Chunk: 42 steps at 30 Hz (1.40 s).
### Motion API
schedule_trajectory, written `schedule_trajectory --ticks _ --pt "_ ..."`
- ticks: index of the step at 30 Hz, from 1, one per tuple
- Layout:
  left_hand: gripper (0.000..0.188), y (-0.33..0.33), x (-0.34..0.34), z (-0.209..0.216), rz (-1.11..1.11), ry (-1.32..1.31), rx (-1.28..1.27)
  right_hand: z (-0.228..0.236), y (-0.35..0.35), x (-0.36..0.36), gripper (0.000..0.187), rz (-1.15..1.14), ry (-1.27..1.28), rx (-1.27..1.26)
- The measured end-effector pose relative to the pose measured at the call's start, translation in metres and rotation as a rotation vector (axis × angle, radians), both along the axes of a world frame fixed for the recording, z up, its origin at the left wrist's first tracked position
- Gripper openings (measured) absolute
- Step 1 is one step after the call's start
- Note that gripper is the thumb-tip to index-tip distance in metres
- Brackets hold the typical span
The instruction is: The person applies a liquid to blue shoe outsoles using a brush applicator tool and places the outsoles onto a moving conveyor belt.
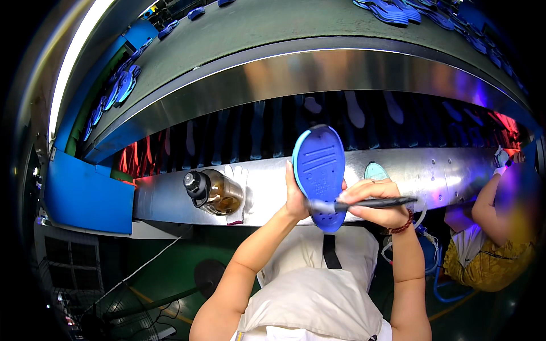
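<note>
A blue shoe sole (319,162) stands raised before me, its grooved and dotted face toward me. My left hand (293,196) is closed around its left edge, low down. In my right hand (378,206) is a brush with a black handle (392,202), gripped between thumb and fingers. Its pale, blurred bristles lie over the lower part of the sole, near the small holes. Behind my right hand, a pale teal sole-shaped piece (375,170) rests on the metal bench (267,199).
Left on the bench stands a bottle of brown liquid (219,193) beside a white glove (236,177). Above, a dark belt (256,28) carries blue soles (392,11); below it, more pieces fill a dark shelf. At right sits another person (489,244). A fan (108,310) is lower left.
</note>
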<state>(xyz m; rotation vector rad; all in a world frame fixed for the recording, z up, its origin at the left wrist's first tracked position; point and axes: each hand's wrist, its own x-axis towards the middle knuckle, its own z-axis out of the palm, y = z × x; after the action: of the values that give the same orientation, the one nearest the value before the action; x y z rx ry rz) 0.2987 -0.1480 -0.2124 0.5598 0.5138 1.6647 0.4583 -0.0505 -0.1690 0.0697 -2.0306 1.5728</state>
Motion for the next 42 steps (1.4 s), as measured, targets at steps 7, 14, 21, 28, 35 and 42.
schedule_trajectory --ticks 7,14,21,28,35,42 --pt "0.096 0.012 -0.009 0.004 0.134 0.073 0.089 0.009 -0.003 -0.001 0.023 -0.132 -0.045 0.282" --pt "0.1 0.019 -0.008 0.015 0.186 -0.043 0.196 0.001 0.003 0.002 0.023 -0.181 -0.003 0.19" --pt "0.101 0.016 -0.008 0.025 0.2 -0.089 0.123 -0.008 0.005 0.017 0.023 -0.09 -0.005 -0.003" --pt "0.098 0.008 -0.013 0.03 0.19 -0.066 0.119 -0.003 0.003 0.022 0.023 0.229 -0.038 -0.126" --pt "0.098 0.013 -0.016 0.032 0.18 0.031 0.04 -0.022 0.008 0.024 0.02 0.192 -0.057 -0.11" --pt "0.08 0.013 -0.003 0.024 0.102 -0.094 -0.014 -0.033 -0.01 0.012 0.013 0.028 0.082 -0.882"
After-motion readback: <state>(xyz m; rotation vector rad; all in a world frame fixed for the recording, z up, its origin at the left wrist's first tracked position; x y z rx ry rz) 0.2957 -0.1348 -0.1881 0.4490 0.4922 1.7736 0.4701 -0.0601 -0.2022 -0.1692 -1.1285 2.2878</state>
